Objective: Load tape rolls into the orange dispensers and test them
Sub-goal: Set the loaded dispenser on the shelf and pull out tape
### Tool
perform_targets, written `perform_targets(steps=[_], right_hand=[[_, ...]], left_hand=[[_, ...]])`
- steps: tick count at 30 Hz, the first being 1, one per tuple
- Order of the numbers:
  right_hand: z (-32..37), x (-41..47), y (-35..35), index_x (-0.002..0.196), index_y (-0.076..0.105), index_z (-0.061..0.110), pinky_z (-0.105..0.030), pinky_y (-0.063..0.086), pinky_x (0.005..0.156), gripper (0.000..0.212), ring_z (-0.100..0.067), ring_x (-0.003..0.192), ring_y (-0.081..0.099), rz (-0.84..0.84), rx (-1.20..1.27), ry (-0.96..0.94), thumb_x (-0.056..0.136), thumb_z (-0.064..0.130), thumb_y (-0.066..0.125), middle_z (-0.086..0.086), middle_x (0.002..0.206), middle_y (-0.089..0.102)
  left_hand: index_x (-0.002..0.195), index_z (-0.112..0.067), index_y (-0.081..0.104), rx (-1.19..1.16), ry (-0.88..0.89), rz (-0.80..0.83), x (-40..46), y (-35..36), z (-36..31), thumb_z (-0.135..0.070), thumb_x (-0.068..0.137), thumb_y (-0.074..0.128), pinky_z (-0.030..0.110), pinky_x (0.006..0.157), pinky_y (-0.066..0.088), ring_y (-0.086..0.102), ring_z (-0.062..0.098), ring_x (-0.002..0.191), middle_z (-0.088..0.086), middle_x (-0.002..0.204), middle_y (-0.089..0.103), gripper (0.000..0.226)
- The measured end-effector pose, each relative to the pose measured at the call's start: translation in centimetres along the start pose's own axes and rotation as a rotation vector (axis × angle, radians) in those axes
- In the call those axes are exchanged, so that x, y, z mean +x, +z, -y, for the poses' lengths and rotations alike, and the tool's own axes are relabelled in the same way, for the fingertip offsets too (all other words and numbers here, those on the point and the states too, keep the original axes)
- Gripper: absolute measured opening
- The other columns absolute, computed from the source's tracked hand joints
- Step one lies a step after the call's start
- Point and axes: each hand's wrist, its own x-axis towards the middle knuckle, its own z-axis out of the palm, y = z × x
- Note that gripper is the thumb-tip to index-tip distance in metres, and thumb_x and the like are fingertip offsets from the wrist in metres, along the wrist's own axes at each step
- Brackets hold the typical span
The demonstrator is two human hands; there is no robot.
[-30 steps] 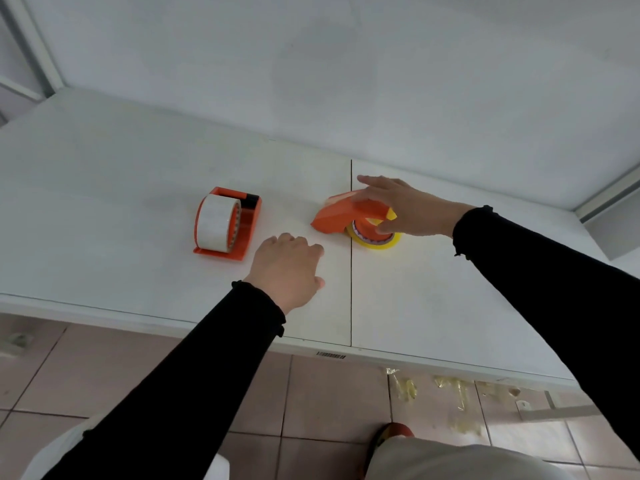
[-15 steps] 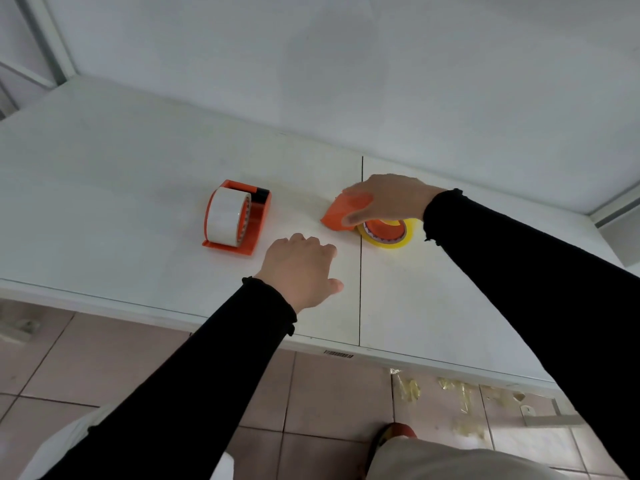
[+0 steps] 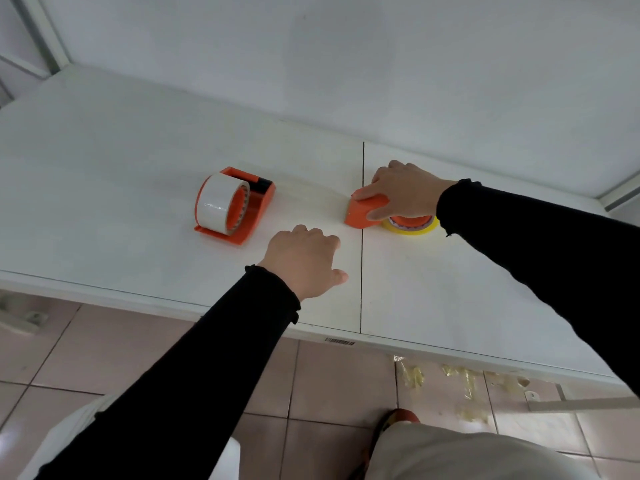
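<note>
Near the middle seam of the white table [image 3: 104, 161], the right hand [image 3: 403, 190] clasps an orange plastic tape dispenser [image 3: 363, 213] lying over a yellow tape roll [image 3: 412, 228]. Toward the front edge, the left hand [image 3: 304, 259] rests palm-down, fingers loosely curled, holding nothing. Further left stands a second orange dispenser [image 3: 254, 209] carrying a clear roll [image 3: 216, 204].
</note>
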Motion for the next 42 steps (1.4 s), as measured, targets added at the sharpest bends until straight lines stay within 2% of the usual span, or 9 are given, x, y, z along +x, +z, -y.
perform_targets(steps=[9, 14, 17, 21, 25, 29, 34, 38, 42], right_hand=[[-1.7, -2.9, 1.1, 0.129, 0.061, 0.045, -0.045, 0.045, 0.094, 0.041, -0.033, 0.113, 0.049, 0.045, -0.042, 0.018, 0.089, 0.054, 0.055, -0.009, 0.116, 0.060], [-1.5, -2.2, 0.3, 0.133, 0.060, 0.048, -0.042, 0.049, 0.090, 0.047, -0.024, 0.106, 0.043, 0.076, -0.055, 0.003, 0.088, 0.056, 0.056, 0.002, 0.100, 0.053], [-1.6, -2.0, 0.1, 0.135, 0.060, 0.046, -0.039, 0.047, 0.091, 0.049, -0.026, 0.115, 0.046, 0.092, -0.043, -0.013, 0.088, 0.056, 0.058, 0.005, 0.098, 0.052], [-2.0, -2.0, 0.6, 0.135, 0.060, 0.046, -0.037, 0.046, 0.087, 0.048, -0.027, 0.114, 0.049, 0.075, -0.074, -0.037, 0.088, 0.056, 0.056, 0.003, 0.099, 0.055], [-2.1, -1.7, 0.7, 0.139, 0.056, 0.047, -0.035, 0.042, 0.084, 0.051, -0.029, 0.121, 0.048, 0.075, -0.088, -0.033, 0.089, 0.057, 0.055, 0.006, 0.100, 0.045], [-3.4, -2.9, 0.9, 0.131, 0.062, 0.047, -0.033, 0.046, 0.077, 0.045, -0.023, 0.104, 0.056, 0.100, -0.118, -0.039, 0.087, 0.055, 0.059, 0.004, 0.101, 0.061], [-7.7, -8.0, 3.8, 0.142, 0.049, 0.050, -0.038, 0.044, 0.089, 0.053, -0.026, 0.109, 0.048, 0.182, -0.171, 0.088, 0.091, 0.062, 0.052, -0.002, 0.122, 0.056], [-8.3, -7.9, 4.2, 0.144, 0.049, 0.047, -0.039, 0.044, 0.093, 0.054, -0.027, 0.110, 0.047, 0.187, -0.181, 0.074, 0.092, 0.061, 0.052, -0.004, 0.123, 0.056], [-8.8, -7.6, 4.4, 0.144, 0.049, 0.047, -0.037, 0.043, 0.092, 0.055, -0.022, 0.100, 0.039, 0.177, -0.166, 0.052, 0.092, 0.061, 0.053, -0.003, 0.123, 0.055]], left_hand=[[0.147, -0.028, 0.041, 0.009, 0.008, 0.030, 0.3, 0.1, -0.8, -0.057, 0.093, 0.047, 0.037, 0.095, 0.038, 0.043, 0.023, 0.131, 0.001, 0.142, 0.052, 0.061], [0.146, -0.028, 0.042, 0.016, 0.015, 0.051, 0.3, 0.3, -1.1, -0.058, 0.093, 0.046, 0.036, 0.092, 0.038, 0.043, 0.023, 0.131, 0.000, 0.141, 0.053, 0.061], [0.146, -0.028, 0.041, 0.030, 0.013, 0.060, 0.4, 0.4, -1.0, -0.058, 0.093, 0.046, 0.037, 0.093, 0.038, 0.043, 0.023, 0.131, 0.001, 0.141, 0.052, 0.062], [0.146, -0.029, 0.042, 0.021, 0.020, 0.062, 0.6, 0.6, -1.3, -0.058, 0.092, 0.046, 0.037, 0.094, 0.038, 0.043, 0.023, 0.131, 0.000, 0.142, 0.052, 0.062], [0.147, -0.029, 0.041, 0.029, 0.025, 0.069, 0.6, 0.6, -1.4, -0.058, 0.093, 0.046, 0.037, 0.096, 0.038, 0.042, 0.023, 0.132, 0.000, 0.142, 0.052, 0.061], [0.147, -0.029, 0.040, 0.034, 0.020, 0.061, 0.5, 0.4, -1.2, -0.058, 0.093, 0.046, 0.037, 0.095, 0.038, 0.041, 0.022, 0.133, 0.000, 0.143, 0.051, 0.061], [0.148, -0.029, 0.039, 0.040, 0.046, 0.072, 0.7, 0.4, -1.9, -0.057, 0.094, 0.046, 0.038, 0.098, 0.038, 0.041, 0.023, 0.134, 0.000, 0.145, 0.050, 0.061], [0.148, -0.029, 0.038, 0.066, 0.052, 0.097, 0.8, 0.7, -2.9, -0.059, 0.094, 0.045, 0.039, 0.100, 0.039, 0.041, 0.023, 0.134, 0.000, 0.146, 0.048, 0.062], [0.148, -0.031, 0.038, 0.068, 0.046, 0.108, 0.8, 0.7, -2.9, -0.059, 0.093, 0.045, 0.040, 0.103, 0.039, 0.040, 0.022, 0.136, 0.000, 0.147, 0.047, 0.062]])
